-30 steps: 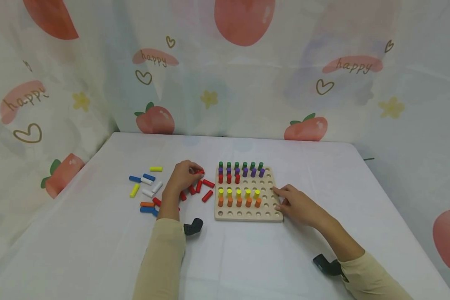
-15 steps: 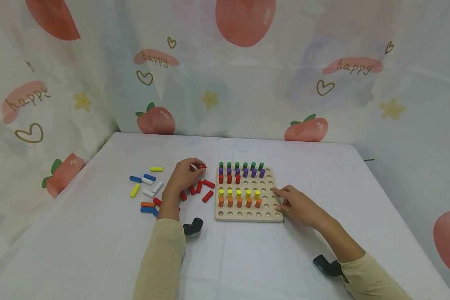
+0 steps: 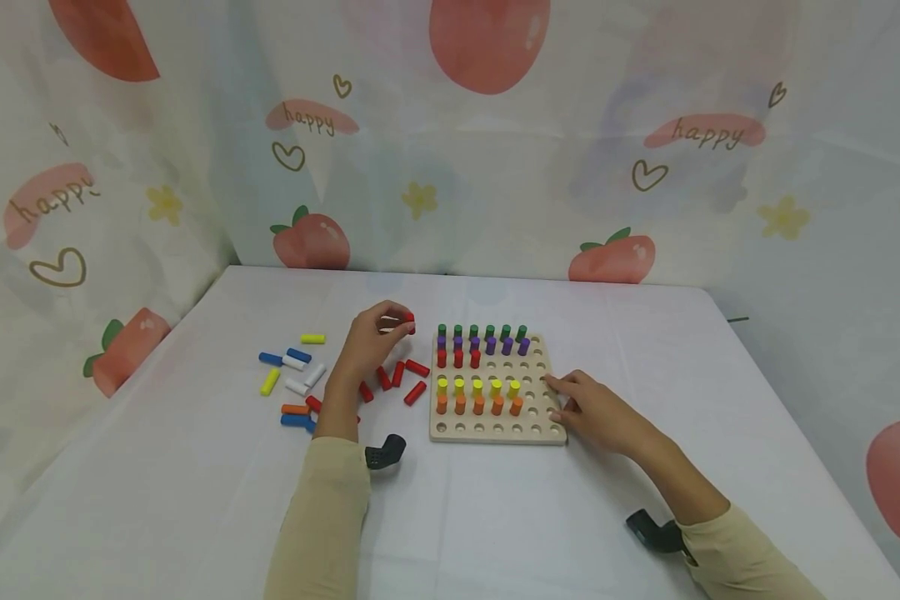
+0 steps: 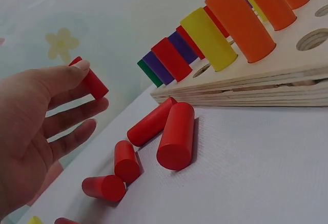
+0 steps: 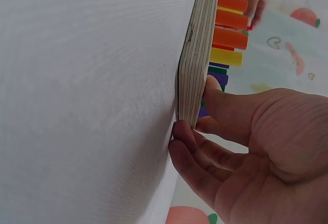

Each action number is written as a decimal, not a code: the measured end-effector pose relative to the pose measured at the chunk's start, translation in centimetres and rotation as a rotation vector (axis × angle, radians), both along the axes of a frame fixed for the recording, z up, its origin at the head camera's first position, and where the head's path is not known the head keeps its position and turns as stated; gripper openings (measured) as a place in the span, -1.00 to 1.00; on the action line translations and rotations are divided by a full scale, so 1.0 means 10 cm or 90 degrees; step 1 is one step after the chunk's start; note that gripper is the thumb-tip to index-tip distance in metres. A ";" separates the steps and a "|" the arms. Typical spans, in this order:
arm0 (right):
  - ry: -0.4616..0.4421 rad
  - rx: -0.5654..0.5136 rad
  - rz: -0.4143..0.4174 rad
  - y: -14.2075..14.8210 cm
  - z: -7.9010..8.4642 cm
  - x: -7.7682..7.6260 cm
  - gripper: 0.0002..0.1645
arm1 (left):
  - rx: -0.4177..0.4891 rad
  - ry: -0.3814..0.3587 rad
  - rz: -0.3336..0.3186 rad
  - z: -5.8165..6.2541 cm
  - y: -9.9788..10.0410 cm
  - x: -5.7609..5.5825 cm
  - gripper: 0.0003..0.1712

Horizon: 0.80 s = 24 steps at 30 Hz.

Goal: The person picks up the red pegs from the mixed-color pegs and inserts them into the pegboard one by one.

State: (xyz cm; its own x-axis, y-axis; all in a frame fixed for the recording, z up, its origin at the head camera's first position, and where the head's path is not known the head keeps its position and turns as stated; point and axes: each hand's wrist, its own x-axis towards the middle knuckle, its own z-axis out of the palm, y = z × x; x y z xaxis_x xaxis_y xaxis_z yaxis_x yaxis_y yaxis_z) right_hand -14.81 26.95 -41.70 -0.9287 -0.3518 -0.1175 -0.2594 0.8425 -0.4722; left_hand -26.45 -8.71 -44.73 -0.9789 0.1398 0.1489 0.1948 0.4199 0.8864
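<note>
In the head view my left hand (image 3: 367,346) is raised over the table left of the wooden pegboard (image 3: 495,438), pinching a red peg (image 3: 410,323) between thumb and fingertips. The left wrist view shows that red peg (image 4: 96,84) tilted, the lower fingers spread. My right hand (image 3: 600,408) grips the board's right edge; seen from the right wrist, its thumb lies on top and other fingers meet the side. Upright in the board stand rows of green pegs (image 3: 474,331), purple pegs (image 3: 491,345), red pegs (image 3: 458,358), yellow pegs (image 3: 477,387) and orange pegs (image 3: 478,404).
Several loose red pegs (image 3: 416,392) lie between my left forearm and the board. Farther left are scattered blue pegs (image 3: 297,355), white pegs (image 3: 315,375), yellow pegs (image 3: 269,382) and an orange peg (image 3: 296,409). A patterned curtain (image 3: 495,183) hangs behind the table.
My left hand has risen and moved slightly away from me with the red peg, which has turned from lying flat to nearly upright. My right hand stays on the board.
</note>
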 end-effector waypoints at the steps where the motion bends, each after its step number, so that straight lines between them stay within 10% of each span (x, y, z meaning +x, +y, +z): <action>1: 0.000 0.000 0.000 0.00 0.00 0.00 -0.28 | 0.002 0.004 0.002 0.00 0.00 0.00 -0.75; 24: 0.002 -0.001 0.001 -0.01 0.02 0.01 -0.28 | 0.052 0.081 -0.069 0.09 0.29 0.03 -0.71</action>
